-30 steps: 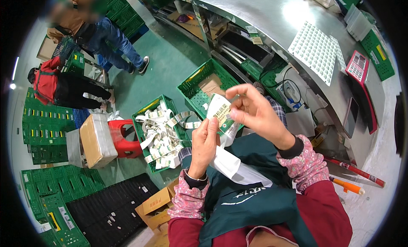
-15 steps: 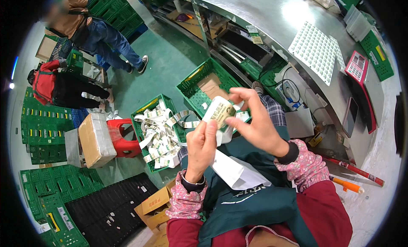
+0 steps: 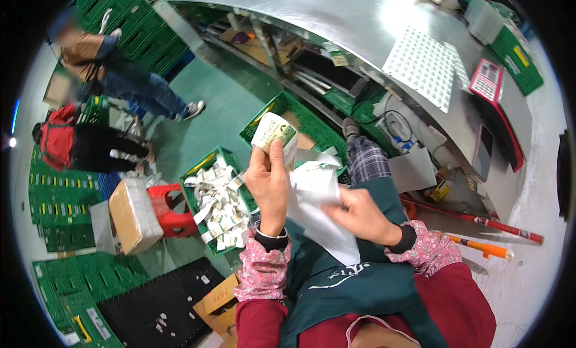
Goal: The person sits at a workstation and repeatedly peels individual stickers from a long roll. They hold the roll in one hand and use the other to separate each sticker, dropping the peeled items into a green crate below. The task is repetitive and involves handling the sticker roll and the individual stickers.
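Between the thumb and fingers of my left hand (image 3: 267, 191), a folded strip of printed labels (image 3: 274, 131), cream and green, is held upright. A long white paper strip (image 3: 317, 189) hangs beside it and runs down over my dark green apron. My right hand (image 3: 369, 219), its fingertips smeared by motion, is closed at the strip's right edge. To the left of my left hand stands a green crate (image 3: 191, 195) heaped with loose label strips (image 3: 222, 207). Behind the held labels is another green crate (image 3: 327, 131), with brown cardboard and white strips in it.
A metal table (image 3: 336, 15) curves along the right, bearing label sheets (image 3: 423, 66), a red-edged device (image 3: 495, 87) and a phone (image 3: 483, 151). Left are a red stool (image 3: 171, 210), a cardboard box (image 3: 135, 216) and stacked green crates (image 3: 66, 198). Two people stand at the far left.
My left hand has lifted the labels up and left. My right hand has dropped from the labels down to the white strip. The view has shifted slightly.
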A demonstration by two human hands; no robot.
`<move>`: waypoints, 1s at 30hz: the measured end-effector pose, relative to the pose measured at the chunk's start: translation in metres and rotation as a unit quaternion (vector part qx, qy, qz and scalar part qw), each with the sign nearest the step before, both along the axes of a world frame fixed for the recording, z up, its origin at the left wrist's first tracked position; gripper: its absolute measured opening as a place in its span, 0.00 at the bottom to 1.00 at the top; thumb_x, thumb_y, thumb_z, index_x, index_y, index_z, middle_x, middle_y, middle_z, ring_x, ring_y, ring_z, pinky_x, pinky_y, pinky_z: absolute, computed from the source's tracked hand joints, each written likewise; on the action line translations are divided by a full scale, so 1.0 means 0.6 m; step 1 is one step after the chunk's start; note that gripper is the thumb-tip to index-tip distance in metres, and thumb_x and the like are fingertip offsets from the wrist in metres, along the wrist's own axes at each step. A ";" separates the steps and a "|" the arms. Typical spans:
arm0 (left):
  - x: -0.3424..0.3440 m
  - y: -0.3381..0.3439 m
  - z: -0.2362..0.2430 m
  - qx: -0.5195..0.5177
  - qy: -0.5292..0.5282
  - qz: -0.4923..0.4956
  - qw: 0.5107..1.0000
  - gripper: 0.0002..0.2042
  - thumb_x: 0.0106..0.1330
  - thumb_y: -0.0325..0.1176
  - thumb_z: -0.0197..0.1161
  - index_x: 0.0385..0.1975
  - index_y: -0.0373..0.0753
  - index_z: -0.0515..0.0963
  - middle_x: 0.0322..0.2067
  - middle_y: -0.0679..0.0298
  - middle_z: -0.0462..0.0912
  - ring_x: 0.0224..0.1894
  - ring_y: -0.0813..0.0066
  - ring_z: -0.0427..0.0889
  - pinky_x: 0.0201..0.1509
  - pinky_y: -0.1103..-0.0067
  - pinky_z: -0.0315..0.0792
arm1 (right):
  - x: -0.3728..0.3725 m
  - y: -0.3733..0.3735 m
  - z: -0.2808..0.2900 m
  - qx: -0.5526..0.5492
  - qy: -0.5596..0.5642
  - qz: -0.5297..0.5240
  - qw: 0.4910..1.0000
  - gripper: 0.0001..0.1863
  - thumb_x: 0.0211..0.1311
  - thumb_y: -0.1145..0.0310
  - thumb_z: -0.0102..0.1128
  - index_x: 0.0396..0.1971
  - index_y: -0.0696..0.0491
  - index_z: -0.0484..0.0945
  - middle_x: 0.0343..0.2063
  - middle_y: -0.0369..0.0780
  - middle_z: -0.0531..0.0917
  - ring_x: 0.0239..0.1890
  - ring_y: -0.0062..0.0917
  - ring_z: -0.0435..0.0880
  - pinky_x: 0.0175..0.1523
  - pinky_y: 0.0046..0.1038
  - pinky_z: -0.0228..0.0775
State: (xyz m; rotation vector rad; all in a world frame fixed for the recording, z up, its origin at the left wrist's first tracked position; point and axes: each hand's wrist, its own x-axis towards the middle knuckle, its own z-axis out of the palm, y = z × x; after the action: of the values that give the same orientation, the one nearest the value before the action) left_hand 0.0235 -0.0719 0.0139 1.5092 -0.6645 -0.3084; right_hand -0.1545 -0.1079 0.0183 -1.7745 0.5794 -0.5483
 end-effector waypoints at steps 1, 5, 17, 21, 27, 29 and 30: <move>0.004 0.002 0.001 0.012 0.014 -0.021 1.000 0.10 0.69 0.32 0.58 0.41 0.32 0.78 0.29 0.69 0.82 0.32 0.85 0.75 0.36 0.85 0.70 | -0.015 -0.017 -0.002 -0.029 -0.003 -0.045 0.999 0.16 0.57 0.74 0.56 0.46 0.57 0.77 0.25 0.49 0.81 0.23 0.33 0.82 0.32 0.30 0.72; 0.084 0.013 0.001 -0.029 -0.005 -0.006 1.000 0.10 0.70 0.31 0.55 0.42 0.32 0.78 0.39 0.66 0.81 0.40 0.85 0.75 0.46 0.85 0.68 | -0.182 -0.144 0.031 -0.133 0.098 -0.112 0.980 0.12 0.55 0.76 0.56 0.40 0.59 0.78 0.26 0.51 0.81 0.26 0.41 0.80 0.34 0.33 0.72; 0.168 0.028 -0.046 -0.096 0.172 -0.081 0.977 0.07 0.70 0.28 0.55 0.44 0.36 0.67 0.41 0.60 0.80 0.40 0.79 0.79 0.45 0.82 0.72 | -0.407 -0.207 -0.020 -0.346 0.440 -0.129 0.818 0.12 0.53 0.63 0.63 0.29 0.56 0.74 0.33 0.42 0.80 0.35 0.38 0.79 0.39 0.38 0.71; 0.147 -0.009 -0.008 -0.109 0.155 -0.068 0.979 0.10 0.69 0.26 0.54 0.46 0.35 0.64 0.40 0.58 0.81 0.41 0.77 0.79 0.47 0.80 0.72 | -0.237 -0.331 -0.009 -0.511 0.265 -0.227 0.786 0.12 0.56 0.65 0.61 0.35 0.57 0.75 0.37 0.43 0.78 0.41 0.37 0.76 0.48 0.35 0.67; 0.118 -0.012 0.041 -0.086 0.129 -0.033 0.987 0.19 0.68 0.23 0.53 0.56 0.36 0.57 0.42 0.54 0.80 0.42 0.74 0.80 0.50 0.80 0.71 | -0.153 -0.445 -0.039 -0.585 0.292 -0.214 0.726 0.19 0.54 0.60 0.63 0.37 0.60 0.75 0.38 0.45 0.77 0.43 0.36 0.77 0.47 0.34 0.69; 0.121 -0.006 0.033 -0.087 0.143 -0.051 0.985 0.22 0.67 0.22 0.54 0.59 0.36 0.56 0.44 0.55 0.79 0.44 0.73 0.79 0.50 0.79 0.71 | -0.152 -0.426 -0.031 -0.528 0.356 -0.168 0.753 0.19 0.54 0.59 0.63 0.35 0.60 0.75 0.35 0.45 0.76 0.42 0.34 0.77 0.45 0.34 0.71; 0.122 -0.006 0.024 -0.087 0.150 -0.058 0.983 0.22 0.67 0.22 0.53 0.59 0.37 0.56 0.44 0.55 0.79 0.44 0.73 0.79 0.50 0.79 0.71 | -0.154 -0.423 -0.037 -0.584 0.341 -0.156 0.720 0.15 0.53 0.64 0.61 0.33 0.61 0.75 0.31 0.44 0.75 0.39 0.33 0.78 0.39 0.32 0.73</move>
State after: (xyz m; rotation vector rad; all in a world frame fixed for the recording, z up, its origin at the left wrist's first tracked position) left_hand 0.0965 -0.0752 0.0281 1.2278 -0.5255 -0.5418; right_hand -0.2469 -0.3619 -0.0041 -3.1900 1.2268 -0.4974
